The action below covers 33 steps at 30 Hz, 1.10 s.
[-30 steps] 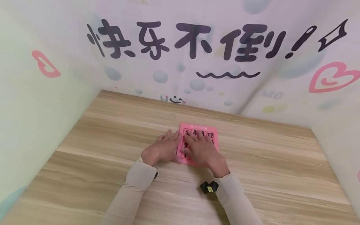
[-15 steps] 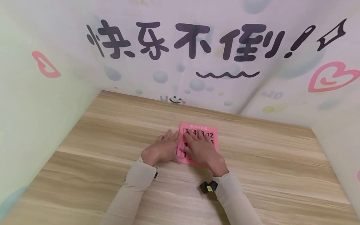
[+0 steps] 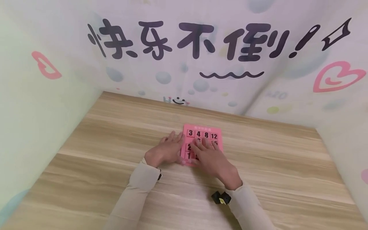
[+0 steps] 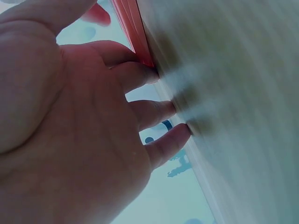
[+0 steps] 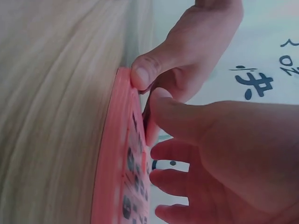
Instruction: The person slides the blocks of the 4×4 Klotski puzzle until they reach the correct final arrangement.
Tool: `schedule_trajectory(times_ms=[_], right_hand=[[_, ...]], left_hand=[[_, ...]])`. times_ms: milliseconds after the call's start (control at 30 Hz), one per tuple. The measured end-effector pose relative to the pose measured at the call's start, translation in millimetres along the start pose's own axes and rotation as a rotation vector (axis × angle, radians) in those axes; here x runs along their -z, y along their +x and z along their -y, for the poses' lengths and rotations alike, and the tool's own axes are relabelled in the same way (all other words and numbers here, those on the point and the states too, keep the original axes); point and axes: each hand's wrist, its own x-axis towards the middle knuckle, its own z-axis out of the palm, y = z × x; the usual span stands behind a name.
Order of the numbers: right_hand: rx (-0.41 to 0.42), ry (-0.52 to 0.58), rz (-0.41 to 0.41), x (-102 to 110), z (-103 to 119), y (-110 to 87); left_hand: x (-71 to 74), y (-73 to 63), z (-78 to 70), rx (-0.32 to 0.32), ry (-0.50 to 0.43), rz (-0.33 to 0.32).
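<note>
A pink number slide puzzle lies flat on the wooden table, with black digits on its tiles; 3, 4, 8 and 12 show along the far row. At its left side, my left hand holds the frame, its thumb on the near corner in the right wrist view. In the left wrist view its fingers reach down beside the pink edge, tips at the tabletop. My right hand is over the near right part of the puzzle, fingers spread loosely above the tiles and hiding several of them.
The wooden table runs back to a printed cloth wall with large black characters. A pale side wall borders it at the left. A small black device sits at the right wrist.
My right hand has drawn back toward the near right, uncovering the far row of tiles. My left hand stays at the puzzle's left edge.
</note>
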Motion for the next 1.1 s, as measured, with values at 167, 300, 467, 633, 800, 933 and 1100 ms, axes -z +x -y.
schedule_trajectory(times_ms=[167, 300, 467, 633, 800, 933, 1100], right_hand=[[0.020, 0.018, 0.003, -2.0, 2.3, -4.2], [0.022, 0.017, 0.014, -3.3, 6.2, -2.4], [0.010, -0.014, 0.011, -1.2, 11.7, -2.7], [0.022, -0.070, 0.024, -1.8, 14.1, -3.6], [-0.002, -0.085, 0.021, -5.8, 14.3, -1.0], [-0.031, -0.050, 0.009, -9.3, 13.6, 2.5], [-0.054, -0.003, 0.003, -13.5, 10.3, 7.2]], left_hand=[[0.4, -0.6, 0.8, -0.002, 0.015, -0.005], [0.7, -1.8, 1.7, 0.004, 0.000, -0.006], [1.5, -2.0, 2.8, 0.013, -0.006, -0.010], [1.3, -0.9, 3.5, 0.012, 0.002, -0.009], [1.2, -0.6, 2.4, 0.004, 0.016, -0.007], [1.7, -0.6, 0.7, 0.005, 0.028, -0.003], [0.6, -0.1, 0.2, 0.003, 0.019, -0.009]])
